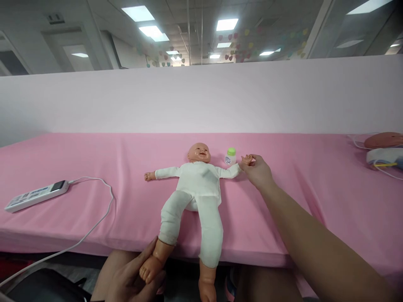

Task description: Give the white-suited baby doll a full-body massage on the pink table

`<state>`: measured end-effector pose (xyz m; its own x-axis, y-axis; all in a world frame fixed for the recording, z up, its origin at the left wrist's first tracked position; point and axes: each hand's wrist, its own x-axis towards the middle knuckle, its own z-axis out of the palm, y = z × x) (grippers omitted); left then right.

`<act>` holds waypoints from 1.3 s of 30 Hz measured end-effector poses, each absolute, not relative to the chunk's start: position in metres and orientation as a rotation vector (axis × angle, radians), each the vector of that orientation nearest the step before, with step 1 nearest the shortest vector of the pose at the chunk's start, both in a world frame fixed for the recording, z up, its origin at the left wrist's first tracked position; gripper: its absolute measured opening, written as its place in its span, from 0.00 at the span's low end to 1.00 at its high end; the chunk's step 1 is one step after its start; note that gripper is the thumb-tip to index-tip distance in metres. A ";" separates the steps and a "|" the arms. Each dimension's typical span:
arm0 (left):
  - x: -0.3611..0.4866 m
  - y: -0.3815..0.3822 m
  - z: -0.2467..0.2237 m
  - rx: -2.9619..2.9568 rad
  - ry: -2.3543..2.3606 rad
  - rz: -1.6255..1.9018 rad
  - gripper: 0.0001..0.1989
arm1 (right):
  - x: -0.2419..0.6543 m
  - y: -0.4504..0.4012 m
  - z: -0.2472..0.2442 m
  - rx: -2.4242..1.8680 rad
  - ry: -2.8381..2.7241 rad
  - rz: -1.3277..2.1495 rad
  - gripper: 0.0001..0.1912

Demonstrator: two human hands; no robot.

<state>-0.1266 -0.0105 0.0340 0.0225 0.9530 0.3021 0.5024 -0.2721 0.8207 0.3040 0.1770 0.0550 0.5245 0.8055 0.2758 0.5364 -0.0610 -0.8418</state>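
Observation:
A baby doll [201, 180] with a white cloth body lies on its back on the pink-covered surface [126, 155], its lower legs hanging past the near edge. My left hand [127, 279] is around the doll's foot at the left, thumb and fingers on either side of the ankle. With thumb and fingers pinched, my right hand [258, 172] holds the doll's hand at the right, and that arm is stretched outward. Close to the doll's head stands a small bottle [231, 156] with a green cap, just beyond my right hand.
At the left lies a white power strip [37, 196], its cord [108, 205] looping down over the near edge. Another doll-like item with tubing [382, 142] is at the far right. A low white wall [201, 98] with glass above borders the back.

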 end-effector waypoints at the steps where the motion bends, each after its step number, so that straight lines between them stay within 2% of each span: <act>1: -0.125 -0.009 0.036 1.799 1.478 1.212 0.24 | 0.294 0.173 0.059 -1.703 -1.156 0.265 0.34; 3: -0.120 -0.006 0.041 1.755 1.478 1.249 0.25 | 0.270 0.162 0.067 -1.543 -1.293 0.149 0.34; 5: -0.114 -0.002 0.046 1.687 1.508 1.242 0.27 | 0.246 0.152 0.072 -1.368 -1.486 0.004 0.25; 8: -0.103 0.010 0.057 1.589 1.561 1.212 0.32 | 0.219 0.141 0.073 -1.212 -1.783 -0.101 0.17; 15: -0.079 0.052 0.070 1.461 1.260 1.291 0.37 | 0.217 0.137 0.072 -0.979 -2.224 0.008 0.14; 18: -0.074 0.068 0.075 1.450 1.200 1.330 0.36 | 0.223 0.136 0.077 -0.992 -2.279 0.088 0.09; 25: -0.066 0.081 0.087 1.460 1.166 1.333 0.31 | 0.226 0.135 0.080 -0.974 -2.277 0.161 0.07; 31: -0.077 0.049 0.073 1.575 1.297 1.249 0.34 | 0.228 0.141 0.071 -1.032 -1.905 0.258 0.12; 39: -0.100 0.001 0.060 1.615 1.325 1.049 0.26 | 0.257 0.162 0.067 -1.305 -1.315 0.428 0.28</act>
